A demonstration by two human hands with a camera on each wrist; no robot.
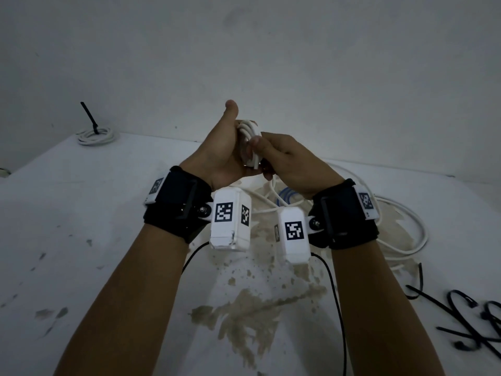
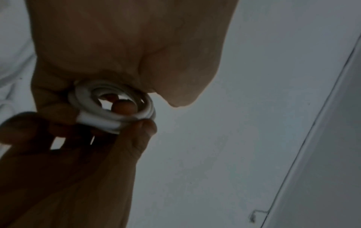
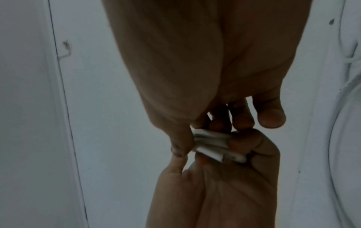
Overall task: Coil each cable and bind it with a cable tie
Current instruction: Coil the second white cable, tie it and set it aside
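Observation:
A small white cable coil is held up above the table between both hands. My left hand has its fingers curled round the coil's far side, thumb pointing up. My right hand pinches the near side of the coil with thumb and fingers. In the left wrist view the coil shows as a ring of several turns, with my left hand above it and the right hand's fingers below. In the right wrist view my right hand pinches the bundled turns.
A bound white coil with a black tie sticking up lies at the table's back left. Loose white cables and a blue cable sprawl under and right of my hands. Black cable ties lie front right. The white table has worn patches.

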